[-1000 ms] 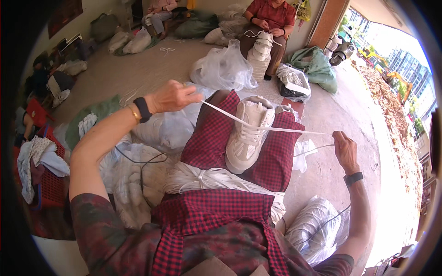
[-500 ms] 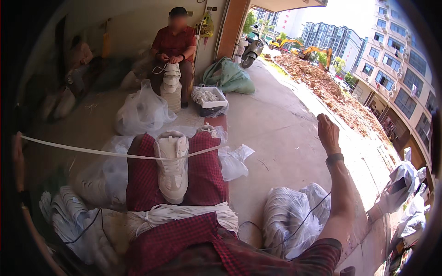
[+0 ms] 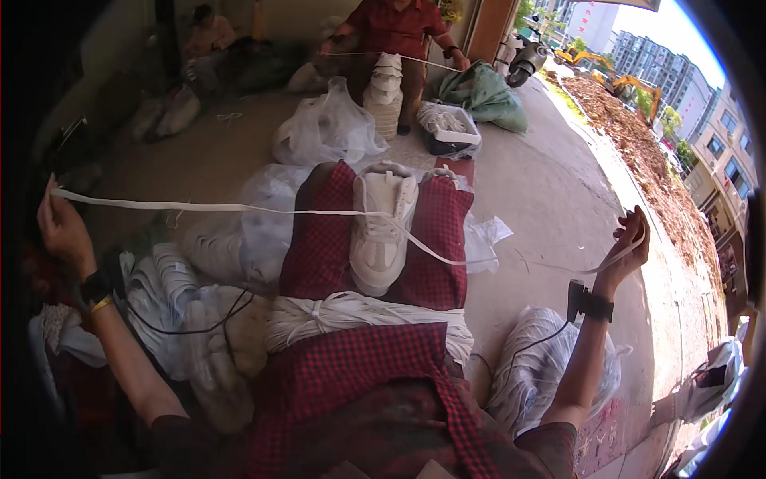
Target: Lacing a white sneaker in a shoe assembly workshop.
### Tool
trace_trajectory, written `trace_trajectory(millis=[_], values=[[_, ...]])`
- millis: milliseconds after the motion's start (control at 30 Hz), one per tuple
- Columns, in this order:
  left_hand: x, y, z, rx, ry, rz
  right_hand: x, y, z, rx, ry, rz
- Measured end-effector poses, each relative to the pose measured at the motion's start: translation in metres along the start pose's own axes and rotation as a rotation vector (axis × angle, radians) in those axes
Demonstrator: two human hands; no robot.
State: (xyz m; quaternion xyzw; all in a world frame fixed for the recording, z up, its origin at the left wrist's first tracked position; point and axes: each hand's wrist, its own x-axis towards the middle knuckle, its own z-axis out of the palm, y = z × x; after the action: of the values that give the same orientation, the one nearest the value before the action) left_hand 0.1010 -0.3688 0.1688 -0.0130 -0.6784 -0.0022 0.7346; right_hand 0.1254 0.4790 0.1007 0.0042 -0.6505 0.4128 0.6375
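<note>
A white sneaker (image 3: 385, 231) rests on my lap between my knees, its toe toward me. One white shoelace (image 3: 263, 209) stretches across the upper part of the shoe. Far out to the left, my left hand (image 3: 65, 231) pinches the lace with its fingers closed. Out to the right, my right hand (image 3: 626, 251) is raised, fingers curled round the other length, which sags from the shoe. Whether the lace passes through any eyelets is too small to tell. A thick bundle of white laces (image 3: 367, 315) lies across my lap over the red checked apron (image 3: 351, 375).
Plastic-wrapped stacks of shoes (image 3: 542, 359) stand at my right, and more white shoes (image 3: 163, 295) at my left. Ahead, a co-worker (image 3: 395, 32) sits behind a shoe stack (image 3: 383, 100), holding a lace. A white box of laces (image 3: 455, 128) and a green sack (image 3: 491, 96) are nearby.
The scene has shifted right and up in the picture. My left hand has come fully into view, and the lace now spans both hands. The co-worker's hands have spread apart with a lace.
</note>
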Motion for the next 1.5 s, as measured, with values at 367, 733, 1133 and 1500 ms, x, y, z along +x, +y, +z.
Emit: trace_trajectory(millis=[367,733,1133,1500], values=[[-0.126,0.328,0.082,-1.384,-0.781,-0.935,-0.161,-0.055,0.181,0.407,-1.017,0.572],[-0.167,0.368,0.081,-1.465,-1.162,-0.949,-0.166,-0.055,0.188,0.283,-1.071,0.479],[-0.170,0.376,0.075,-1.288,-1.064,-0.819,-0.171,-0.060,0.205,0.251,-1.144,0.488],[-0.169,0.378,0.069,-1.259,-1.052,-0.867,-0.163,-0.051,0.195,0.398,-1.306,0.719]])
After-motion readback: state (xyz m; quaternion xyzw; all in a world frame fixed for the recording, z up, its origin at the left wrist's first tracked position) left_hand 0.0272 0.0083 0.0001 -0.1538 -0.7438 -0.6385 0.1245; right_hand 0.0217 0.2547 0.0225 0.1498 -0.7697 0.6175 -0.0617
